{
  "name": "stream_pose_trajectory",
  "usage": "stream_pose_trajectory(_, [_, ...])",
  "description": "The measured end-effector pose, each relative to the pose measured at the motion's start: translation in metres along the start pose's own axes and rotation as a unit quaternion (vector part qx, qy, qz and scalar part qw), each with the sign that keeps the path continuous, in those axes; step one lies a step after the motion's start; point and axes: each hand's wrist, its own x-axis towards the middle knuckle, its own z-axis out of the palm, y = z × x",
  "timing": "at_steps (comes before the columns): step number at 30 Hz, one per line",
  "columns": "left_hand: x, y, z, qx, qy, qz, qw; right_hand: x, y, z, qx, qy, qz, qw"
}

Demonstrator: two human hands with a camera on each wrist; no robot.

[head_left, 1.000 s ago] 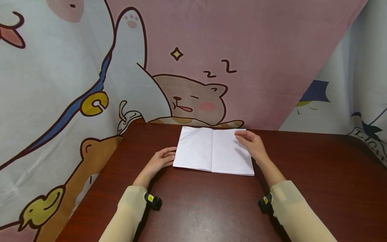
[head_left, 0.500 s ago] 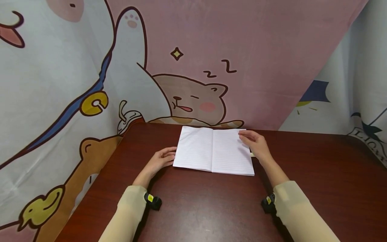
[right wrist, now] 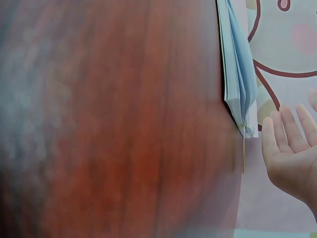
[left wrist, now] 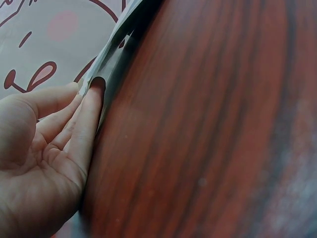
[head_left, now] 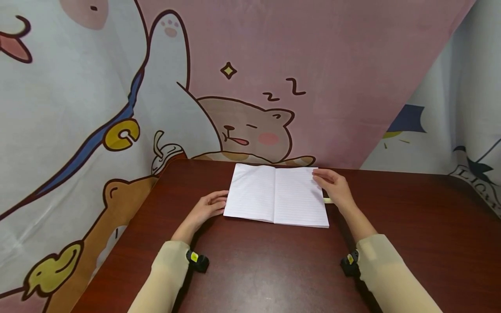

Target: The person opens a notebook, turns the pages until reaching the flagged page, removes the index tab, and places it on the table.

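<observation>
Notebook: here it lies, spread wide (head_left: 250, 195) on the dark red-brown table (head_left: 266, 269), near the far edge; lined white pages face up, the fold running down the middle
Left hand: on the left edge (head_left: 206, 206), pinching it; the left wrist view shows the thumb at the page edge and fingers tucked underneath
Right hand: released, holding nothing (head_left: 334, 188); it hovers by the upper right corner, fingers loosely extended, and the right wrist view puts it apart from the pages
Yellow strip: pokes out past the right edge (head_left: 328, 201), just beside the right hand
Backdrop: a cartoon cloth (head_left: 332, 65) behind it all, sleeping bear included
</observation>
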Motion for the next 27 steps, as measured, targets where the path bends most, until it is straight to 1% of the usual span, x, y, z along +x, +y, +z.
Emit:
stream_pose_trajectory(17, [0.0018, -0.0025, -0.0003, -0.003, 0.0, 0.002, 1.0, 0.0004, 0.0054, -0.005, -0.02, 0.012, 0.004, 0.9997])
stream_pose_trajectory(27, [0.0023, -0.0026, 0.0001, -0.003, 0.002, 0.003, 1.0, 0.0012, 0.0065, -0.0063, -0.043, 0.033, 0.029, 0.9981])
